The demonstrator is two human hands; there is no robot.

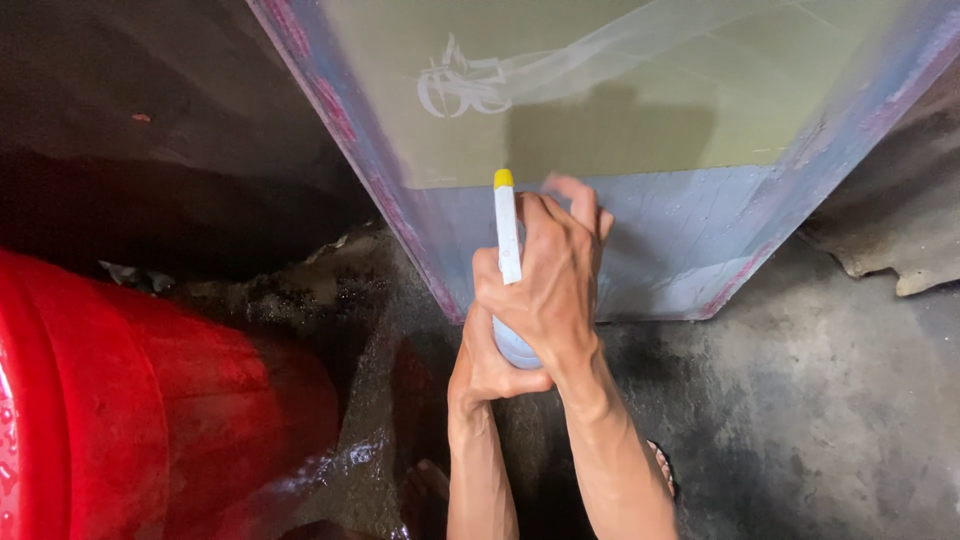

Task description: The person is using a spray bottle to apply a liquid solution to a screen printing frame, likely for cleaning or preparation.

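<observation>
Two hands clamp one spray bottle [508,240], the right hand [548,285] round its neck and the left hand [487,365] under its base, nozzle near the wet screen frame [640,150], whose mesh looks partly rinsed, a design showing beside the red bucket [150,400].

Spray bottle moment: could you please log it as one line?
left hand: cups spray bottle base | right hand: grips its head | nozzle toward framed screen | red bucket at left | floor wet
</observation>
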